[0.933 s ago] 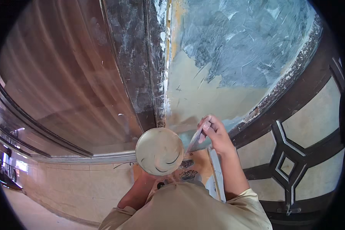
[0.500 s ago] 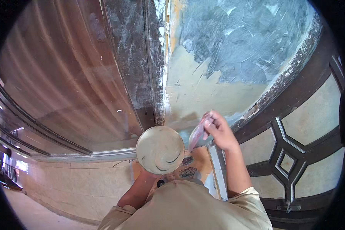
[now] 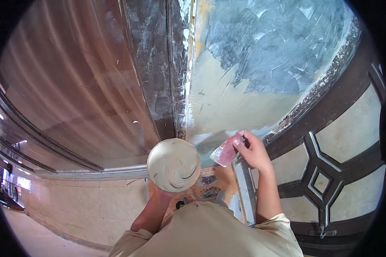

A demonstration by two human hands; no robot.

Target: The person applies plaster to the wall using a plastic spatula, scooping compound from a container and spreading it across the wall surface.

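Observation:
My left hand [image 3: 163, 194] holds up a round, shallow dish [image 3: 173, 141] from below, its fingers hidden underneath. Smeared beige-grey putty [image 3: 174, 165] with dark curved streaks covers the dish. To the right, my right hand [image 3: 254, 151] pinches a flat, pinkish-red putty spreader [image 3: 226, 152] with a pale, smeared edge. The spreader points down and left, apart from the dish. Both hands are before the lower part of a wall panel [image 3: 227, 107], beige low down and mottled blue-grey above.
A scuffed dark wooden frame [image 3: 158, 77] stands beside the panel, with a brown glossy surface [image 3: 77, 98] to its left. At right is a dark door [image 3: 306, 150] with pale inset panes. Beneath me lies an orange-brown printed sheet [image 3: 224, 180] near tiles [image 3: 90, 201].
The dish has shifted slightly left and up. My right hand has turned and moved slightly down and right, so the spreader's broad face now shows.

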